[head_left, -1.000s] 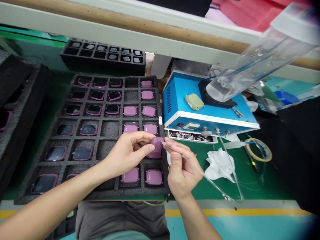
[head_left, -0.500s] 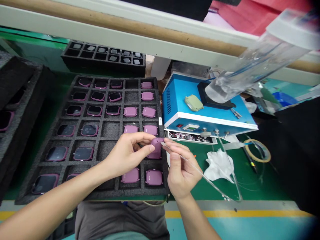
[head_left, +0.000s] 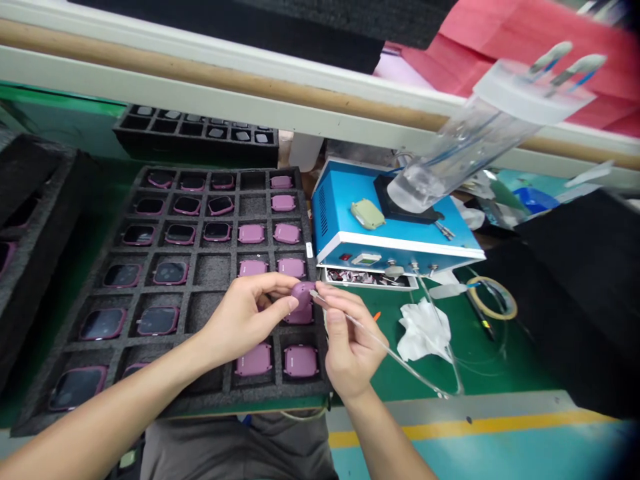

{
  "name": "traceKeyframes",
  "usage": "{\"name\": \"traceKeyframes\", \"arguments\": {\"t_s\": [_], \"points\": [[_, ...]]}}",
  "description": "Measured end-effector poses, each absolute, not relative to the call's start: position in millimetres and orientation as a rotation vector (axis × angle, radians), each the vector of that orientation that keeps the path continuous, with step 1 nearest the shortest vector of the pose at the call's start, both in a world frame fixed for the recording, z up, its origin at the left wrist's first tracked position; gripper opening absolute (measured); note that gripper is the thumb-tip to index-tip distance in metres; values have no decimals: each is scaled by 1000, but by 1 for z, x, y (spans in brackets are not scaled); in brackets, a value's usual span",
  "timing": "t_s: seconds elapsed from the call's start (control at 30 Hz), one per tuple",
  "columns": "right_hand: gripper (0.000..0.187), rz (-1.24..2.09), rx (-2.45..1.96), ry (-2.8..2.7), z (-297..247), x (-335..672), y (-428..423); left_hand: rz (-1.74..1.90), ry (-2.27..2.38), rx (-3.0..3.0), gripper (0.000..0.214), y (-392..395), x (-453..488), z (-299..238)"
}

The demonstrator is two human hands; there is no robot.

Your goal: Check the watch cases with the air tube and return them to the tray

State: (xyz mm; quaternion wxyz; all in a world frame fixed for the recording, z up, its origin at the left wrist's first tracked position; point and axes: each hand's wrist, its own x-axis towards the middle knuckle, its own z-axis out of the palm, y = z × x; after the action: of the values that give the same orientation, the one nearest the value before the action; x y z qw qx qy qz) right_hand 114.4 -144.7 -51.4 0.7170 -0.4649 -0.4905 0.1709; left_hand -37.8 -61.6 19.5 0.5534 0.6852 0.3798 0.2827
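Observation:
My left hand (head_left: 245,319) pinches a small purple watch case (head_left: 303,292) between thumb and fingers, just above the right columns of a black foam tray (head_left: 213,270). My right hand (head_left: 349,339) grips a thin clear tube (head_left: 395,353) like a pen, its tip touching the purple case. The tube runs right across the green mat and loops back toward a blue box machine (head_left: 387,223). The tray's left cells hold purple cases face up with dark screens, and its right cells hold cases with the purple back up.
A green watch case (head_left: 367,214) lies on the blue machine beside a black pad. A crumpled white wipe (head_left: 423,328) and a tape ring (head_left: 487,298) lie on the green mat. A second black tray (head_left: 197,130) stands behind, and a clear cylinder (head_left: 465,150) hangs above the machine.
Both hands keep the same grip on the case and the tube. The view has shifted, so everything sits slightly lower and to the left.

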Motion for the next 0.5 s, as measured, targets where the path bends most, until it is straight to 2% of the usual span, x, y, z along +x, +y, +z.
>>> {"name": "traceKeyframes", "arguments": {"t_s": [0.5], "points": [[26,377,-1026,-1094,-50,114,-144,648,919,1609,31,-60,-39,19]]}}
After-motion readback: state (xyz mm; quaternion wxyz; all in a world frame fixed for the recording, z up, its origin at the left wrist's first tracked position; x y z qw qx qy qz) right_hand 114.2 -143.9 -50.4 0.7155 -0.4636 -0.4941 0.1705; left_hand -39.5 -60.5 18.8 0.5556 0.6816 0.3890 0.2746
